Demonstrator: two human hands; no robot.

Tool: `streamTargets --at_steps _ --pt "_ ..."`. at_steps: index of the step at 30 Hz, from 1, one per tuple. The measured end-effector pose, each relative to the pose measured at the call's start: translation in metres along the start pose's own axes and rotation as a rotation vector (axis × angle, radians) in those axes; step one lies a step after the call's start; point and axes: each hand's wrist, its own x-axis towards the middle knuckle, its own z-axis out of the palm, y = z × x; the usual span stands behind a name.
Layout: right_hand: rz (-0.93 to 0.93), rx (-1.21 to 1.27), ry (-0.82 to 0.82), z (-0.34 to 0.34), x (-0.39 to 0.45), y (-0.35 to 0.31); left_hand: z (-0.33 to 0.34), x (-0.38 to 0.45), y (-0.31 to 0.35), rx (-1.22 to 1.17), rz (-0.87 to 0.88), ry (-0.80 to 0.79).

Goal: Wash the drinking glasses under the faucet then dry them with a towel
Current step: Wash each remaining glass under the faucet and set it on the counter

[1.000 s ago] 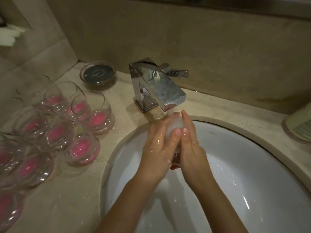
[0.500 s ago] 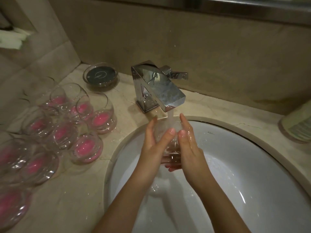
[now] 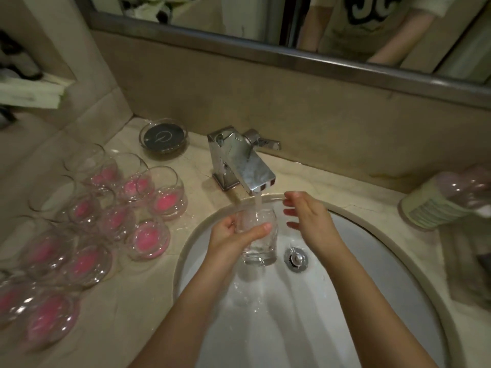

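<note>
While water runs from the chrome faucet (image 3: 240, 162) in the head view, the left hand (image 3: 230, 236) grips a clear drinking glass (image 3: 259, 237) upright under the stream, thumb laid across the near side and fingers curled round the far side. That glass hangs over the white sink (image 3: 372, 301), just left of the metal drain (image 3: 296, 257), and the stream falls straight into its mouth. Just beside it, the right hand (image 3: 309, 215) is spread and holds nothing; its fingers (image 3: 292, 209) are straight, pointing left toward the glass but apart from it. Both forearms reach in from the bottom edge over the basin.

On the marble counter (image 3: 127, 301) left of the sink stands a crowd of clear glasses with pink bases (image 3: 106, 219), packed close together, some touching. Behind them, near the wall, sits a round glass dish (image 3: 164, 136) with a dark inside. At the right edge of the counter lies a blurred pale container (image 3: 435, 205). A mirror (image 3: 265, 17) with a metal lower frame runs along the top, reflecting the person's pale shirt and arms
</note>
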Motion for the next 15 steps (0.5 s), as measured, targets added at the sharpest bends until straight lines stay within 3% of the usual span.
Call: streamTargets --at_steps 5,15 --pt "-0.027 0.011 0.081 -0.004 0.027 -0.030 0.002 0.004 0.001 -0.009 0.000 0.015" --pt "-0.118 -0.049 0.016 0.012 0.047 -0.052 -0.004 0.004 0.005 -0.010 0.024 -0.010"
